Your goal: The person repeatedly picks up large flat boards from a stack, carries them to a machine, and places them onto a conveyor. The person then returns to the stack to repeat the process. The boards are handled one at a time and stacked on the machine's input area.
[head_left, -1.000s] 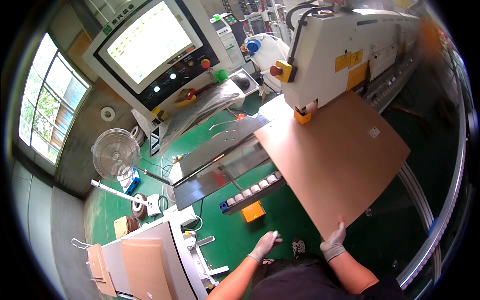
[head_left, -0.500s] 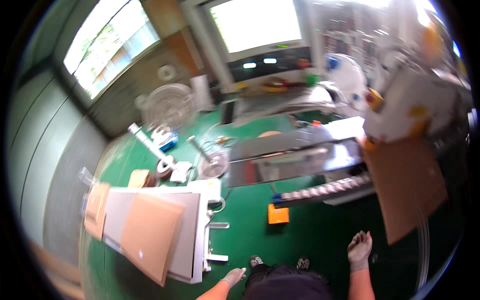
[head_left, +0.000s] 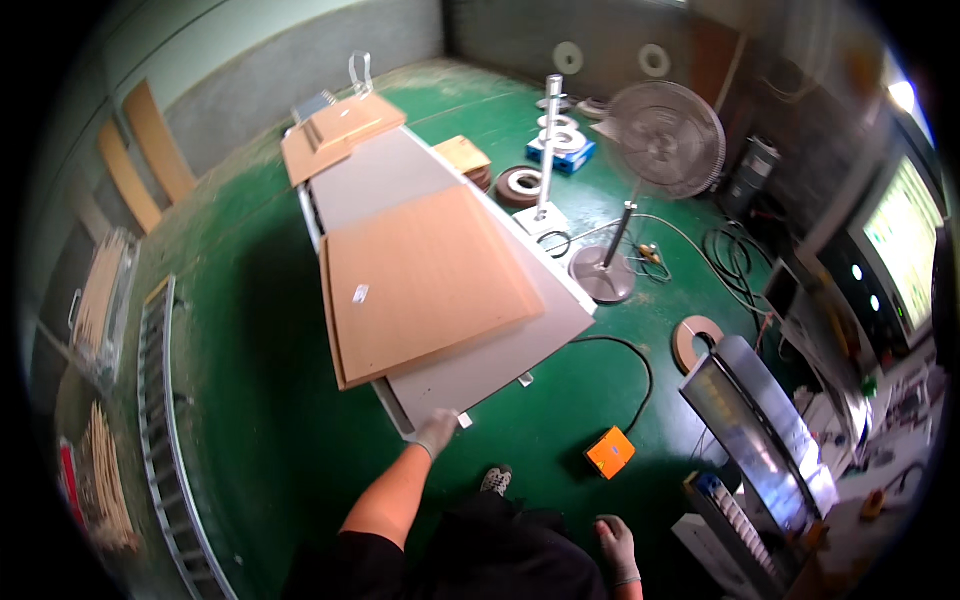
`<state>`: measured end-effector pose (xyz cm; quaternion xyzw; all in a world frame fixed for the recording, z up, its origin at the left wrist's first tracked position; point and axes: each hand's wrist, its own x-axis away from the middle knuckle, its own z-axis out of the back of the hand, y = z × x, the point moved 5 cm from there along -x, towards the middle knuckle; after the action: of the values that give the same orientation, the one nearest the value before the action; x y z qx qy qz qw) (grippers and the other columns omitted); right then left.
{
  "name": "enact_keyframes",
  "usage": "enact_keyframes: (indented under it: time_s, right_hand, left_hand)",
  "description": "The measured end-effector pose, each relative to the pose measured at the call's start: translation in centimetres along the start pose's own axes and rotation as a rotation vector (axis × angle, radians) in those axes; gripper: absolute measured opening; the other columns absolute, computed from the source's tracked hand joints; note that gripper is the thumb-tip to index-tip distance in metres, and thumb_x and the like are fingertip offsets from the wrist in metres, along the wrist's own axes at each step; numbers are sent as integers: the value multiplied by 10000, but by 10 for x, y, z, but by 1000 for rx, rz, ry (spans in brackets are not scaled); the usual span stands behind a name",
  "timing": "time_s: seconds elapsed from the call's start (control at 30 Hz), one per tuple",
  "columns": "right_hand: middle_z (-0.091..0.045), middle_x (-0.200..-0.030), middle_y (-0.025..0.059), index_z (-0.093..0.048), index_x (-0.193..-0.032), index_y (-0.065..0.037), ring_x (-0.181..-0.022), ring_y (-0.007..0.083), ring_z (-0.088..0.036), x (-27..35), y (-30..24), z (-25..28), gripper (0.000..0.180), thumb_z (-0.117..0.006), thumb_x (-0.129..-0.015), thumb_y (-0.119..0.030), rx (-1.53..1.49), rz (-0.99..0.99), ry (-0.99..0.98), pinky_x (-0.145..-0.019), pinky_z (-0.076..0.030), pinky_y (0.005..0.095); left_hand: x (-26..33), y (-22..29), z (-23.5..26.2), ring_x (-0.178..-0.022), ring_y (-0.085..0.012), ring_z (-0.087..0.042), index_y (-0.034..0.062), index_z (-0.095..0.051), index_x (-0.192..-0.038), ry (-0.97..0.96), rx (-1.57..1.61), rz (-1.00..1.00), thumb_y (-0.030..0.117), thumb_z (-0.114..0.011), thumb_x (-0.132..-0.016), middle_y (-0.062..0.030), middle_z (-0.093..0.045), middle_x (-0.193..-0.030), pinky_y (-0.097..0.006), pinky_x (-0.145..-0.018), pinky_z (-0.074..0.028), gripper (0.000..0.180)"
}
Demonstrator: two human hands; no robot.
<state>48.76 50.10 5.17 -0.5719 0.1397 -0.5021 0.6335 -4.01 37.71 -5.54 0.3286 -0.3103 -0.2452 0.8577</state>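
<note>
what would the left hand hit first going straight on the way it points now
Probably the near end of the grey board; the left hand overlaps its edge in this view, so depth and contact are unclear.

Your left hand (head_left: 437,433) is near the grey board (head_left: 490,365) bearing brown panels (head_left: 430,275). Your right hand (head_left: 617,548) hangs above the green floor (head_left: 540,425).

You have free room above the boards (head_left: 430,285); beyond the counter's (head_left: 530,255) right edge, post (head_left: 548,150) and fan (head_left: 668,140) block.
</note>
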Motion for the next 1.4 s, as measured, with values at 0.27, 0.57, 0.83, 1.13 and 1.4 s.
enact_keyframes:
  time_s: [0.27,0.57,0.83,1.13,1.4]
  right_hand:
    - [-693,-966,71,-644,-1214,-105,-786,230,-623,77,189,56,358,-609,-1047,-420,-414,-936,435,-675,-539,388]
    - [-657,-986,48,-629,-1212,-96,-817,186,-586,108,127,51,412,-633,-1035,-468,-369,-815,458,-718,-505,340]
    - [-706,-982,60,-670,-1197,-1,-824,137,-669,4,75,25,321,-669,-1049,-286,-329,-572,314,-715,-540,269]
    - [-726,-939,75,-690,-1145,6,-813,165,-673,8,95,-12,325,-697,-1035,-301,-137,-559,212,-730,-556,312]
    - [-759,-1022,96,-721,-1184,23,-923,184,-702,8,117,-27,321,-666,-1043,-260,80,-667,42,-830,-556,328]
  left_hand:
    - [-70,-153,189,-1270,-356,-642,-50,-527,-1454,822,277,392,197,-669,-923,-278,-638,-1386,-447,-1081,-504,603]
    - [-116,-171,166,-956,-311,-674,-58,-623,-1018,818,467,657,209,-671,-931,-224,-708,-1093,-467,-894,-536,286]
    - [-111,-80,18,-635,-161,-558,135,-614,-1070,238,1116,729,484,-654,-998,-21,-631,-908,-315,-522,-416,359]
    - [-164,15,-12,-1000,-282,-678,165,-503,-1301,107,1200,689,409,-681,-1026,-80,-647,-1247,-460,-802,-558,408]
    - [-122,24,-4,-627,-193,-667,56,-482,-1212,51,858,605,300,-615,-1069,-127,-634,-988,-253,-435,-512,312]
